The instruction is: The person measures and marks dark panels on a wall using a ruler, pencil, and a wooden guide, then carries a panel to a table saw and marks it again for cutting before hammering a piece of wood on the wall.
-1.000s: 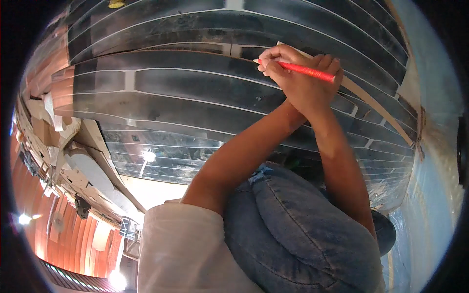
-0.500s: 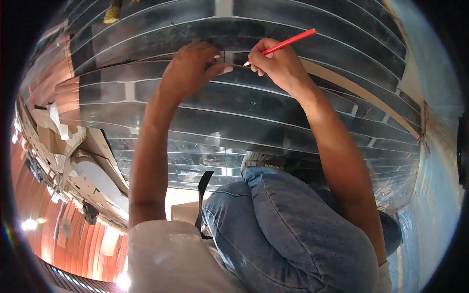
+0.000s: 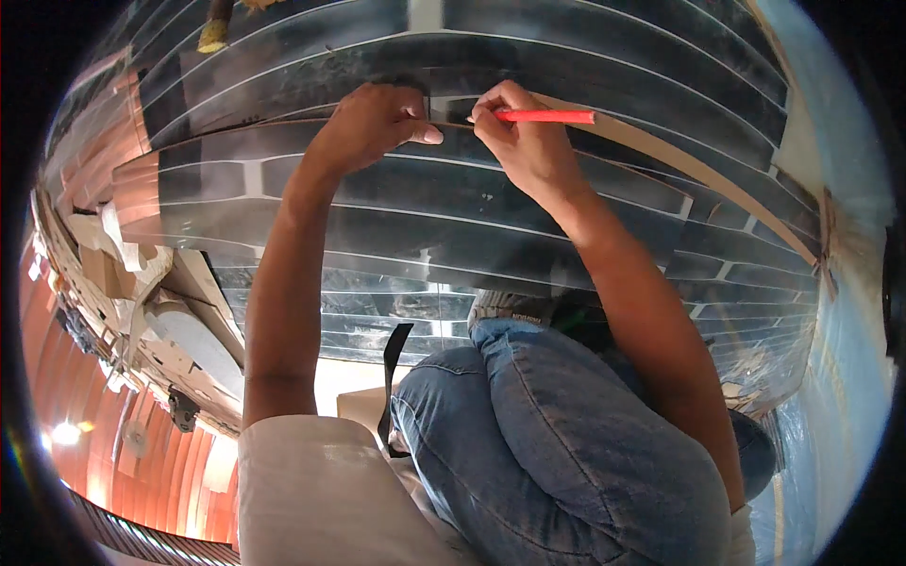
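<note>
In my closed right hand is a red pencil, lying nearly level with its tip to the left. The tip meets the far edge of a dark panel with pale stripes. My left hand is on the same edge, a short way left of the pencil tip. Its fingers curl over the edge, while the thumb rests on the near side, pointing toward the pencil. The panel lies across the striped floor in front of my bent knees.
A tan strip runs along the right side behind the panel. Cardboard and scraps lie at the left. Bluish plastic sheeting covers the right side. A yellow-ended tool is at the upper left. A black strap hangs near my knee.
The pencil has tipped from slanting up to the right to nearly level, and its tip has moved slightly left. My left hand stays at the panel's edge.
</note>
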Demonstrator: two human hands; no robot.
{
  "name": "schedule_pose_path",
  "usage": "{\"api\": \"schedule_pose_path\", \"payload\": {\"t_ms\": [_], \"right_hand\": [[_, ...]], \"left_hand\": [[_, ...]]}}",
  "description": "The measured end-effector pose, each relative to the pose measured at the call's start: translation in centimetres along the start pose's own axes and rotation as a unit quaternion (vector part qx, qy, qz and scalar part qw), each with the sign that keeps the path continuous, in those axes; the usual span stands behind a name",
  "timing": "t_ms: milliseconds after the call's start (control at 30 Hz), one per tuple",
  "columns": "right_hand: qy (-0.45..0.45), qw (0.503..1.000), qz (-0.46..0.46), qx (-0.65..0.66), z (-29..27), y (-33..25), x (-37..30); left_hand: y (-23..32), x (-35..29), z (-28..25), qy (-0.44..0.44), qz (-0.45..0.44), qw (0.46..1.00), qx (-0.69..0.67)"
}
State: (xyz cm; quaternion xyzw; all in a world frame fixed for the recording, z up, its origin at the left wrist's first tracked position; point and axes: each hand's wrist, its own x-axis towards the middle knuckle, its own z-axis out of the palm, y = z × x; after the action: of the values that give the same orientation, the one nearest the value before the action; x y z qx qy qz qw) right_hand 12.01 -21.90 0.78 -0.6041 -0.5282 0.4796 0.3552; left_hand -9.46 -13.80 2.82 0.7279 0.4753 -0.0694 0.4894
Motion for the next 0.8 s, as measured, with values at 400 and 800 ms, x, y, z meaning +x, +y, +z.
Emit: {"api": "schedule_pose_path", "payload": {"t_ms": [400,800], "right_hand": [[-0.025,1.000,0.001,0.006,-0.2,0.0,0.3],[0.006,0.990,-0.132,-0.050,0.0,0.2,-1.4]], "left_hand": [[-0.6,0.2,0.2,-0.001,-0.010,1.000,0.010],[-0.6,-0.2,0.3,0.021,-0.008,1.000,0.012]]}}
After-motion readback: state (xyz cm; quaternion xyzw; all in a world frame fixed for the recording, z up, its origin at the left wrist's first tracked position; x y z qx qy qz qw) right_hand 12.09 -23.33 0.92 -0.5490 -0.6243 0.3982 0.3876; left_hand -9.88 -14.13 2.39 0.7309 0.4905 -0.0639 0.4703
